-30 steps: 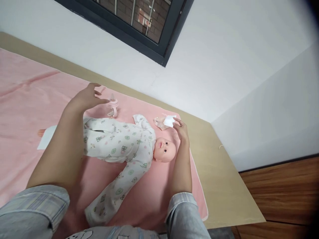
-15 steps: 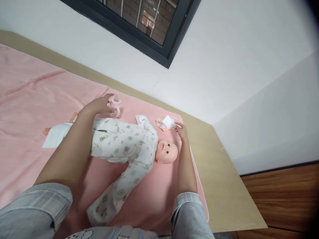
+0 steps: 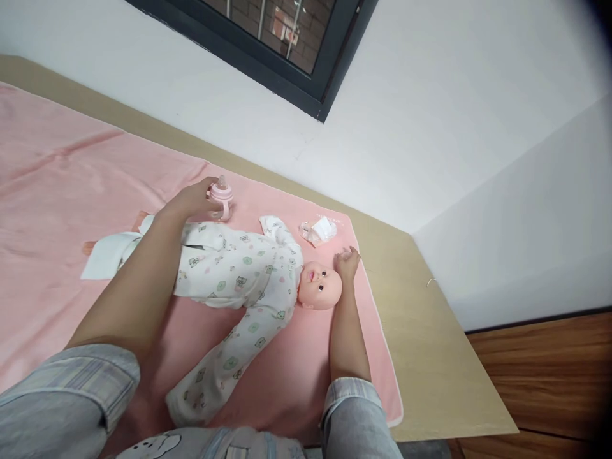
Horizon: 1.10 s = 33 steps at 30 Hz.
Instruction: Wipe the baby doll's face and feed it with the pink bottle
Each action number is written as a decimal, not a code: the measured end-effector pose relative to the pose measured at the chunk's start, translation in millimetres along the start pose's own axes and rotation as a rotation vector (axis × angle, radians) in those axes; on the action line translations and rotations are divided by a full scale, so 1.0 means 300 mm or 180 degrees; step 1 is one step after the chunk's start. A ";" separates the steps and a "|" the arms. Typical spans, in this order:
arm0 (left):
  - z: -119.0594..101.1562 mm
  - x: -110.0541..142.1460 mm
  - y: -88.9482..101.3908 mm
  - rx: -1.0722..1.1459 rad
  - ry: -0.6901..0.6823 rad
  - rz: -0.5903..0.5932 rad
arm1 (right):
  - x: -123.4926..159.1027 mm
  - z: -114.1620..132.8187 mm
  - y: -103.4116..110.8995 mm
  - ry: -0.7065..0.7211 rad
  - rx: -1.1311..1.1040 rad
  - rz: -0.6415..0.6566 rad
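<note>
My left hand (image 3: 197,197) is around the left side of a pink baby bottle (image 3: 222,193), which stands upright with its clear teat up. Beyond the doll's head, my right hand (image 3: 347,262) is turned over with its fingers curled. Something small and clear seems to be among those fingers; I cannot make out what. Between my arms a baby doll (image 3: 319,287) lies on its back in a white patterned outfit (image 3: 248,268), one sleeve stretched toward me. A white cloth-like piece (image 3: 102,258) covers part of its legs. My left forearm hides some of the doll's lower body.
Past the doll's head lies a clear packet with something white in it (image 3: 319,230). A pink blanket (image 3: 57,185) is spread over a tan board (image 3: 411,344). A white wall (image 3: 268,140) with a dark window frame (image 3: 306,102) rises behind.
My right hand has drawn back from the clear packet toward the doll's head and turned over, fingers curling. The left hand stays at the bottle. The view has shifted slightly.
</note>
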<state>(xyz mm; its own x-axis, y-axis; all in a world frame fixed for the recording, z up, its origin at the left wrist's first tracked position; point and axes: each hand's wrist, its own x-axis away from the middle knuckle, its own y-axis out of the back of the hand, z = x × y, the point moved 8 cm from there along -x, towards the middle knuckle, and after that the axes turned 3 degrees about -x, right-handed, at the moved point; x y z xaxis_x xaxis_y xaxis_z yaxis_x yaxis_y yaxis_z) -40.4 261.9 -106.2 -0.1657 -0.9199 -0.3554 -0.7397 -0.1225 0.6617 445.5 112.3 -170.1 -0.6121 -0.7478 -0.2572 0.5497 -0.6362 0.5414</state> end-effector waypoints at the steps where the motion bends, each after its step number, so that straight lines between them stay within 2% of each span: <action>1: 0.007 0.002 -0.002 -0.0039 0.0109 0.0034 | 0.000 -0.008 0.001 -0.0051 -0.0009 0.0001; 5: 0.008 0.016 0.001 -0.0206 0.0404 0.0142 | -0.003 -0.022 0.005 -0.0129 0.0013 0.0032; 10: -0.033 0.024 0.033 -0.0158 0.0554 0.0049 | -0.001 -0.026 0.015 -0.0225 0.0160 -0.0080; 13: -0.104 0.031 0.058 0.0143 0.0454 -0.0032 | 0.001 -0.031 0.024 -0.0381 0.0078 -0.0130; 16: -0.222 0.048 0.067 0.1000 0.0221 -0.0017 | -0.003 0.006 0.047 -0.0378 -0.0035 -0.0056; 18: -0.317 0.067 0.061 0.1471 0.0072 0.0025 | -0.002 0.086 0.083 -0.0111 -0.0293 -0.0039; 21: -0.492 0.115 0.042 0.1629 -0.0435 0.0066 | 0.032 0.264 0.154 0.0331 -0.1004 0.0010; 23: -0.612 0.165 0.026 0.1441 -0.0890 0.0053 | 0.088 0.406 0.195 0.0689 -0.1514 0.0171; 26: -0.743 0.248 -0.011 0.0821 -0.1254 0.0043 | 0.222 0.610 0.242 0.1357 -0.1959 0.0427; 29: -0.818 0.315 -0.050 0.0292 -0.1420 0.0154 | 0.353 0.735 0.262 0.1743 -0.2062 0.0542; 33: -0.856 0.358 -0.071 -0.0016 -0.1569 0.0214 | 0.436 0.787 0.222 0.1764 -0.1819 0.0773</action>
<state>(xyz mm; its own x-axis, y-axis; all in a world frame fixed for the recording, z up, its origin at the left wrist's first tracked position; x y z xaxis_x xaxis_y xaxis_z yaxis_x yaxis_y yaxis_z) 125.0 70.1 11.0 -0.5024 -0.6404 -0.5809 -0.7138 -0.0719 0.6966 267.9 16.9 21.3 -0.1528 -0.7669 -0.6233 0.9258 -0.3318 0.1813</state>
